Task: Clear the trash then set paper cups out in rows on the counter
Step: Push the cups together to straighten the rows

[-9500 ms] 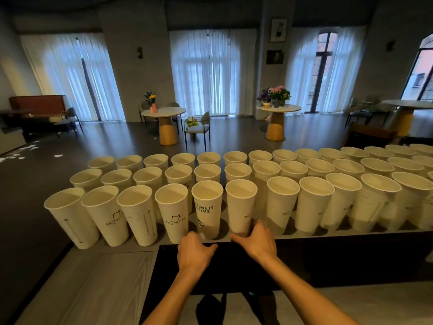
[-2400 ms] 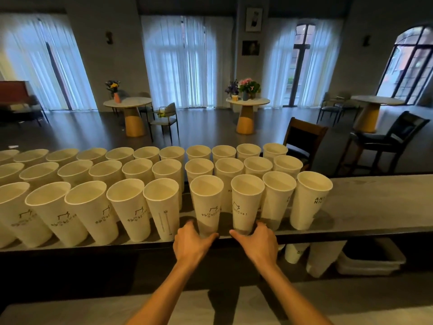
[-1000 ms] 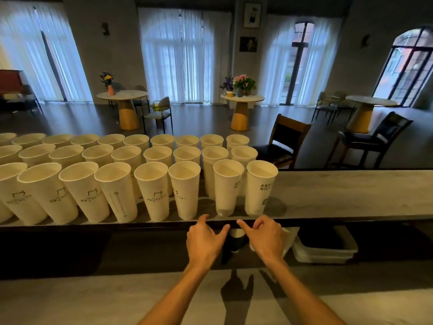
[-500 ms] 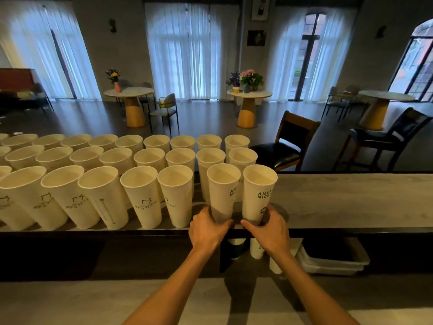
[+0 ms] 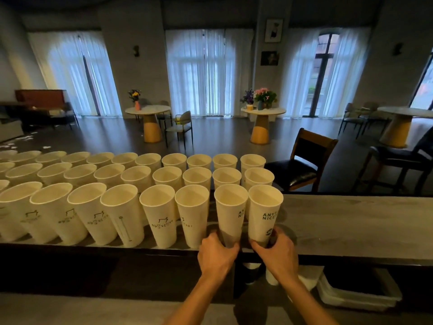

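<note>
Left hand (image 5: 216, 253) and right hand (image 5: 276, 250) are gripping two front-row cups (image 5: 230, 214) at twelve o'clock; best nudging bases gently, keeping rows straight.

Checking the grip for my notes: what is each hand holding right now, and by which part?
Left hand grips the second-last front-row cup at its base; right hand grips the end cup at its base.

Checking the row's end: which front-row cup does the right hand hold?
The rightmost front cup, printed "ANY... NICE"; the right hand wraps its base.
</note>
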A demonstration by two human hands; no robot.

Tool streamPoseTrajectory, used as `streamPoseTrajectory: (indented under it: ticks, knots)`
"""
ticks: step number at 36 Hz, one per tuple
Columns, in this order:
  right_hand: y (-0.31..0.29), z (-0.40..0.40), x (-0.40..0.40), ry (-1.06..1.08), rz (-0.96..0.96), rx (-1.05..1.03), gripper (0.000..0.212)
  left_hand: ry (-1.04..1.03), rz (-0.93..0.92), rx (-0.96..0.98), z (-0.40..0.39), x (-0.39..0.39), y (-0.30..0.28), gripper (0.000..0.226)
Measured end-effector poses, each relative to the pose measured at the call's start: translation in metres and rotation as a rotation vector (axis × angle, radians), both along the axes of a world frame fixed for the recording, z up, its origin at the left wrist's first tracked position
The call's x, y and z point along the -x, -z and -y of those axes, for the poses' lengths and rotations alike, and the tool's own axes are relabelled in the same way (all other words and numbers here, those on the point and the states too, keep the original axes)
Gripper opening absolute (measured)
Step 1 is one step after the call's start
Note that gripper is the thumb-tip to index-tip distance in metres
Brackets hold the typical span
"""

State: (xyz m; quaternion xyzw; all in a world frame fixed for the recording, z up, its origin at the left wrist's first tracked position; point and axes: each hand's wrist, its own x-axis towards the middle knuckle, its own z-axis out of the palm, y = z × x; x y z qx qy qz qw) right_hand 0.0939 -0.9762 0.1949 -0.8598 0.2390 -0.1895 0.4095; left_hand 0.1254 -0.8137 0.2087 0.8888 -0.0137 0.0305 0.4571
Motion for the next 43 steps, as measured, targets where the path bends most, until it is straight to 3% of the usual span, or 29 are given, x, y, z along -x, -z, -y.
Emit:
streamPoseTrajectory:
  ticks: [13, 20, 26, 30, 33, 37, 43]
  knots:
    - [0.003, 0.015, 0.000, -0.081, -0.028, -0.015, 0.081, -0.013, -0.037, -0.099, 0.001, 0.002, 0.000, 0.060]
    - [-0.004, 0.049, 0.007, -0.170, -0.110, -0.028, 0.081, 0.116, 0.111, -0.126, -0.015, 0.027, -0.017, 0.032]
    - [-0.038, 0.073, 0.007, -0.048, -0.008, 0.010, 0.039, 0.258, 0.346, -0.032, -0.022, 0.042, -0.089, 0.022]
    - [-0.074, 0.086, -0.007, 0.010, 0.102, 0.001, 0.014, 0.237, 0.510, -0.043, -0.021, 0.009, -0.143, 0.008]
    - [-0.107, 0.092, -0.024, -0.014, 0.174, -0.003, 0.024, 0.263, 0.558, -0.177, -0.022, -0.024, -0.173, 0.009]
    - [-0.138, 0.094, -0.051, -0.083, 0.110, 0.039, 0.033, 0.312, 0.541, -0.373, -0.026, -0.066, -0.189, 0.019]
    - [-0.162, 0.101, -0.094, -0.080, 0.083, 0.164, 0.035, 0.331, 0.448, -0.437, -0.019, -0.107, -0.188, 0.020]
